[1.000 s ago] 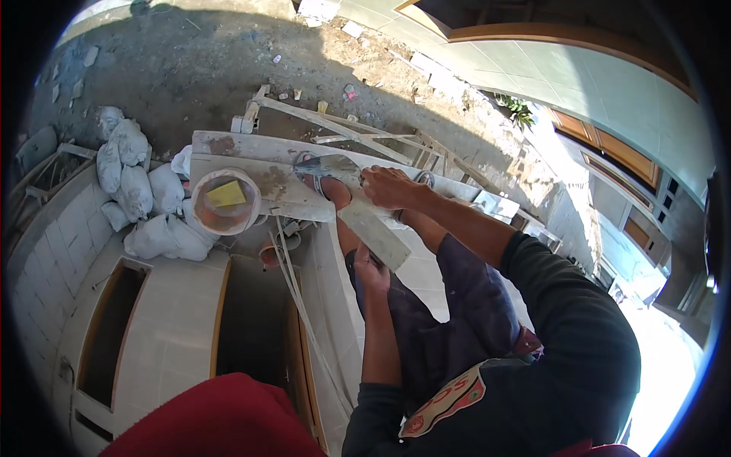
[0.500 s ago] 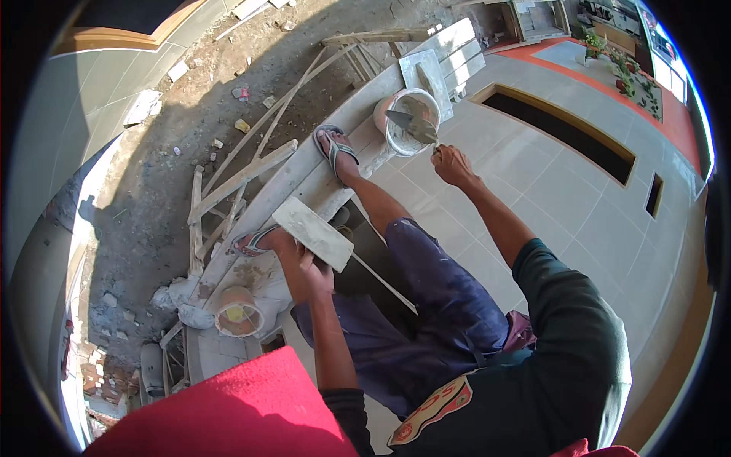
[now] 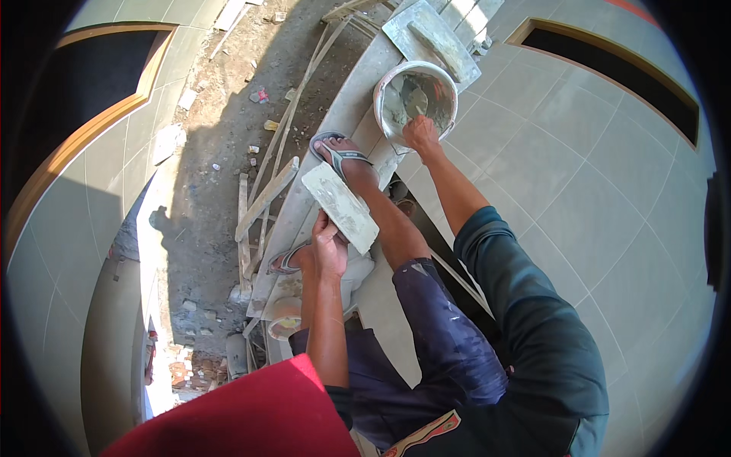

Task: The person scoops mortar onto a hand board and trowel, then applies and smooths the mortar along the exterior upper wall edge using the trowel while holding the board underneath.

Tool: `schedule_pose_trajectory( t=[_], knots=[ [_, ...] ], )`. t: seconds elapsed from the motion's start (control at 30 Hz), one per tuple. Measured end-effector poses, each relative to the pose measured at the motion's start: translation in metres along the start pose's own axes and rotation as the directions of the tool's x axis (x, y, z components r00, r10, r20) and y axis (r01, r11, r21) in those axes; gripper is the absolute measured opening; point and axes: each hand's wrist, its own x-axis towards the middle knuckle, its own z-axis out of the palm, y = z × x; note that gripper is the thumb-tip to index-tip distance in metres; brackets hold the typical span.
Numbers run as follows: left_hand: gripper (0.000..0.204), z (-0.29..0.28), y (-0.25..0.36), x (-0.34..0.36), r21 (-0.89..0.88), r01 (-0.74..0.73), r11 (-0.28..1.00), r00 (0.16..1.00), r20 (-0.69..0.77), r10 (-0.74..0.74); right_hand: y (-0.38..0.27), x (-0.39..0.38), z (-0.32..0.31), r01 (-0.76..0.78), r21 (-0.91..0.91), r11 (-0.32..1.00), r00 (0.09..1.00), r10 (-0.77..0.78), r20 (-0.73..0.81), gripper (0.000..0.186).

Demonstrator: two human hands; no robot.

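My left hand (image 3: 329, 247) grips the lower edge of a pale rectangular tile (image 3: 340, 208), its upper face smeared with grey. The tile is tilted above the plank, beside my leg. My right hand (image 3: 423, 135) is closed on the handle of a pointed trowel (image 3: 416, 101), most of the handle hidden by my fingers. The trowel's blade is down inside a white bucket (image 3: 383, 124) with grey mortar (image 3: 394, 109) in it. Just beyond the bucket lies a flat rectangular plastering float (image 3: 403, 34) with a long handle on top.
My sandalled feet stand on a plank scaffold (image 3: 335, 126) with crossed wooden poles (image 3: 285, 122) at its left. Below lies dirt ground (image 3: 205, 221) with rubble. A grey tiled wall (image 3: 563, 190) with a narrow opening rises at right. A smaller bucket (image 3: 285, 324) sits at lower left.
My right hand has lowered the trowel into the bucket; before, the blade was over the rim. My left hand has brought the tile closer to the bucket. The view has shifted.
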Motion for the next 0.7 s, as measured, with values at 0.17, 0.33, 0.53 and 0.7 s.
schedule_pose_trajectory(
  t=[0.17, 0.33, 0.53, 0.7],
  knots=[
    [0.048, 0.008, -0.012, -0.001, 0.102, 0.063, 0.993, 0.998, 0.008, -0.064, 0.044, 0.014, 0.018, 0.209, 0.532, 0.821, 0.977, -0.200, -0.075, 0.028],
    [0.052, -0.012, 0.008, -0.002, 0.191, 0.025, 0.981, 1.000, 0.010, -0.028, 0.020, -0.025, -0.011, -0.273, 0.880, 0.389, 0.938, -0.093, 0.333, 0.038],
    [0.048, 0.013, 0.018, 0.042, 0.215, -0.071, 0.974, 0.994, 0.097, 0.051, 0.051, -0.045, -0.026, -0.205, 0.902, 0.381, 0.964, -0.079, 0.253, 0.041],
    [0.043, 0.064, 0.025, 0.092, 0.168, -0.097, 0.981, 0.982, 0.180, 0.066, 0.066, -0.084, -0.066, -0.167, 0.919, 0.357, 0.977, -0.066, 0.204, 0.038]
  ],
)
